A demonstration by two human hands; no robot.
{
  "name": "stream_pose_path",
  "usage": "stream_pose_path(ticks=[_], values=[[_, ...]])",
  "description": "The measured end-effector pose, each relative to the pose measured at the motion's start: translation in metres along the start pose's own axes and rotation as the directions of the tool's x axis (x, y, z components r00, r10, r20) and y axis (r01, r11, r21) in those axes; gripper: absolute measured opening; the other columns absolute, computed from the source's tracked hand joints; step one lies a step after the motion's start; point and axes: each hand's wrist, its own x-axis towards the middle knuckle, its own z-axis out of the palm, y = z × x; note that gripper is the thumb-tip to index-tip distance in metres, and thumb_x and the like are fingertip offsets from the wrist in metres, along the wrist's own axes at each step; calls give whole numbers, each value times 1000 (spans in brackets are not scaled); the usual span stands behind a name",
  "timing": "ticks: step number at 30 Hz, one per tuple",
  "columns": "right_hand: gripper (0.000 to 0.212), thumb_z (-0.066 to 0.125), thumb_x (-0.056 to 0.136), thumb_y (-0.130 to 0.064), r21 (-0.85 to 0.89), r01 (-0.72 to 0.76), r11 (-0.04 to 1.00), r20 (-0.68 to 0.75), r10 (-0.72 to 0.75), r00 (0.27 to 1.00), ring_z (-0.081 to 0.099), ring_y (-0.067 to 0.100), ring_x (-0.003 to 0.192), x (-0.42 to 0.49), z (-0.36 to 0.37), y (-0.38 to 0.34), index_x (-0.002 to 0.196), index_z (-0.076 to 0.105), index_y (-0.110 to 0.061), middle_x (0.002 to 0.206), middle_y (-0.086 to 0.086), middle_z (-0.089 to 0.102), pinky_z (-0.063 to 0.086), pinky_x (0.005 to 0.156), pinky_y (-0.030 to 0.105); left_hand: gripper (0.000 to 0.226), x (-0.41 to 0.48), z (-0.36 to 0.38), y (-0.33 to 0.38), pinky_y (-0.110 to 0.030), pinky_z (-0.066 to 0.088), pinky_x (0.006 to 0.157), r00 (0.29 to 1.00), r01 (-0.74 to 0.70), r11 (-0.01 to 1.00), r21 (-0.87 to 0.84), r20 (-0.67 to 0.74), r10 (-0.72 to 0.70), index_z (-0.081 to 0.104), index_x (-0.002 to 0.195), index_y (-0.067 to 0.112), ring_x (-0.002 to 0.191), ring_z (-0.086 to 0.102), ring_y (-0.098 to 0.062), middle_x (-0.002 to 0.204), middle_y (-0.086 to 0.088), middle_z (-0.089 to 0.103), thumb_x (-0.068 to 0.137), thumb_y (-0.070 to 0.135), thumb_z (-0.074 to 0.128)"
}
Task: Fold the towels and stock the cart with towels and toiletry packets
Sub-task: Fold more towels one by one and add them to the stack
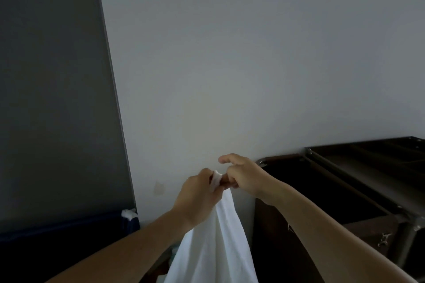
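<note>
I held a white towel up before a pale wall, its top corner bunched between both hands. My left hand gripped the corner. My right hand pinched the cloth just beside it, forefinger lifted. The towel hung straight down. A dark cart stood to my right.

The towel hangs at centre, below the left hand and right hand, which meet at its top. The cart stands right of it, against the wall behind.
</note>
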Motion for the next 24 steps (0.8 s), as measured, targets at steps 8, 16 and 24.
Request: stream_pose_path(ticks=[8,16,24], values=[[35,60,90,-9,56,216,975,-84,-211,974,66,4,101,-2,-21,29,115,59,-34,105,-12,75,51,91,29,12,18,-55,1,-24,53,74,985,7,884,-467,-148,-86,74,98,24,84,67,-12,91,3,74,95,18,64],[41,64,78,-42,-146,290,946,-171,-312,934,34,8,138,-13,-58,52,118,58,-50,148,-22,37,32,114,38,24,73,-141,29,-37,57,84,995,-61,389,-919,-89,-54,68,111,4,100,68,-26,107,-13,72,98,17,52],[52,80,83,-22,-126,197,972,-36,-203,979,36,17,138,-17,-58,64,115,54,-52,150,-17,33,36,116,41,37,78,-153,36,-39,58,83,996,-58,326,-944,-76,-43,63,124,5,104,66,-26,113,-11,66,95,27,56]])
